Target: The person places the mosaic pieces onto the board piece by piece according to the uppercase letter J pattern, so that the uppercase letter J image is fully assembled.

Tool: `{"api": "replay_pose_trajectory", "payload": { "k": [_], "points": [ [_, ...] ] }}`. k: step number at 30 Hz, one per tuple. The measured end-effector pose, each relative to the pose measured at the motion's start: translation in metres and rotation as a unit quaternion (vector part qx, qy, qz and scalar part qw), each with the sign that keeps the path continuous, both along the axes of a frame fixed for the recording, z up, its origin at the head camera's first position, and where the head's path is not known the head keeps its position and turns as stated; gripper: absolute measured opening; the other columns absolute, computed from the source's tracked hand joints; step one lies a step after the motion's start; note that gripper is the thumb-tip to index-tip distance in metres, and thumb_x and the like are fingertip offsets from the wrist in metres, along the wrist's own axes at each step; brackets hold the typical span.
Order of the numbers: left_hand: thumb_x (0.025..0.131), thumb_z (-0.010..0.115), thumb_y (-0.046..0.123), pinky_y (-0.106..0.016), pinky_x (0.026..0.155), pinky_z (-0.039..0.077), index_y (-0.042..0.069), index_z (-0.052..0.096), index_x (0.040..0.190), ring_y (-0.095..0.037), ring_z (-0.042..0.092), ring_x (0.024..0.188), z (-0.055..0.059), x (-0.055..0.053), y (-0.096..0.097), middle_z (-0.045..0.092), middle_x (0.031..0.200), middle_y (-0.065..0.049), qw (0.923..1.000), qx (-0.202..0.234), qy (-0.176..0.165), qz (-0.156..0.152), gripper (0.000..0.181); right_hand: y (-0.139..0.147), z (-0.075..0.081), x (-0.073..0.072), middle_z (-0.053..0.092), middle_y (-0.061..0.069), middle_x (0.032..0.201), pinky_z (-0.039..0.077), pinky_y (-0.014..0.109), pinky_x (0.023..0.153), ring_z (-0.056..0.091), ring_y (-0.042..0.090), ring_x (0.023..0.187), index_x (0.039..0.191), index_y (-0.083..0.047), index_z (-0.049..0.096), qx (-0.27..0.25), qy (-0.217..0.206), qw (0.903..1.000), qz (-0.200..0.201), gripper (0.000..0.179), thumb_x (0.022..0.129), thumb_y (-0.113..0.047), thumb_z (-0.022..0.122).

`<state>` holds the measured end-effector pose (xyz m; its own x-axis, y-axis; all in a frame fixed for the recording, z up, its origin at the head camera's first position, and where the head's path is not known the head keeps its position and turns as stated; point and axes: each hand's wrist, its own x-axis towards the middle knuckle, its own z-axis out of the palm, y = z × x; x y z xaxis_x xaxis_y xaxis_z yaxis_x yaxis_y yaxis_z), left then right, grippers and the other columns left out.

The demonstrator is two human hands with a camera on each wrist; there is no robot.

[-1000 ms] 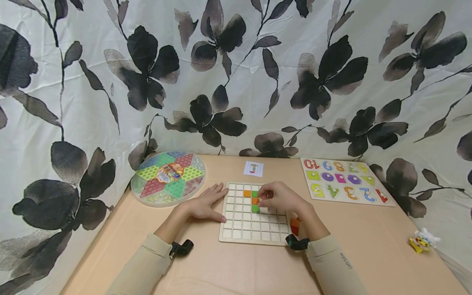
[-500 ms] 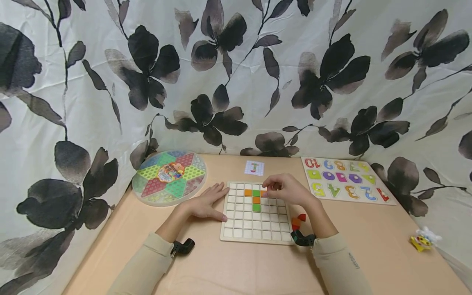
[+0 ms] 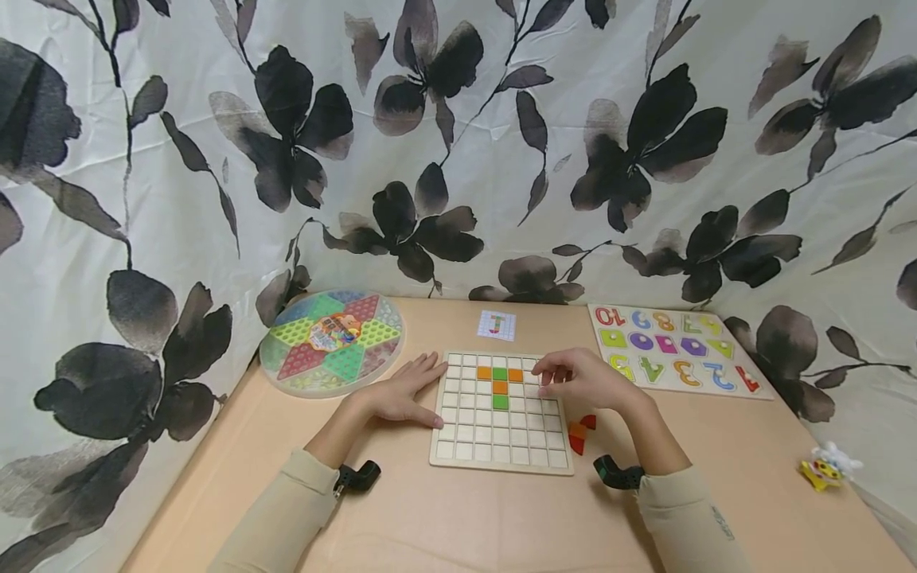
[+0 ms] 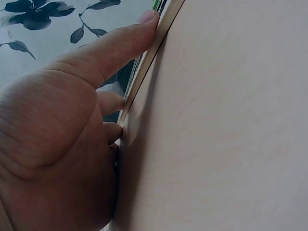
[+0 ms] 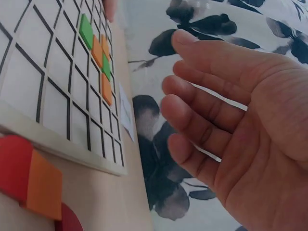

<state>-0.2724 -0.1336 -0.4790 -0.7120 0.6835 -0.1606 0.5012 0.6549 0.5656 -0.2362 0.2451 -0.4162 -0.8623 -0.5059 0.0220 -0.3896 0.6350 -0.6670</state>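
A wooden grid board (image 3: 466, 434) with white squares lies on the table. Orange and green square tiles form a T shape in its upper part, with an orange tile (image 3: 515, 375) at the right end of the top row. My left hand (image 3: 397, 394) rests along the board's left edge, fingers straight, thumb touching the rim. Above the board's right side hovers my right hand (image 3: 587, 380); the right wrist view shows its fingers loosely bent and holding nothing. Beside the board's right edge lie red and orange blocks (image 5: 43, 183).
A small pattern card (image 3: 497, 325) lies behind the board. To the left is a round star-patterned game board (image 3: 329, 344). A number puzzle board (image 3: 673, 350) lies at the back right, and a small yellow-and-white toy (image 3: 824, 469) stands near the right edge.
My right hand has let go of an orange tile, now seated at the top row's right end, and drawn back to the right. The left hand stays at the board's edge.
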Motion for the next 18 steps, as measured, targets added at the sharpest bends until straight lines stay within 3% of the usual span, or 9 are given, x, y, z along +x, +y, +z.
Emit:
{"api": "replay_pose_trajectory", "payload": {
  "k": [8, 18],
  "points": [
    [0.086, 0.077, 0.06, -0.055, 0.132, -0.001, 0.014, 0.016, 0.169, -0.035, -0.009, 0.163, 0.002, -0.001, 0.001, -0.004, 0.176, -0.016, 1.0, 0.0, -0.004, 0.0, 0.112, 0.018, -0.003, 0.002, 0.066, 0.001, 0.089, 0.049, 0.025, 0.065, 0.057, 0.023, 0.083, 0.116, -0.008, 0.076, 0.011, -0.057, 0.9983, -0.005, 0.028, 0.088, -0.011, 0.081],
    [0.085, 0.078, 0.06, -0.055, 0.132, -0.002, 0.013, 0.017, 0.168, -0.036, -0.008, 0.163, 0.001, -0.002, 0.0, -0.003, 0.175, -0.017, 1.0, 0.001, -0.002, 0.001, 0.113, 0.04, -0.014, 0.0, 0.066, 0.003, 0.081, 0.051, 0.026, 0.064, 0.059, 0.021, 0.076, 0.108, -0.008, 0.077, 0.033, -0.112, 0.992, 0.048, 0.024, 0.085, -0.01, 0.084]
  ]
}}
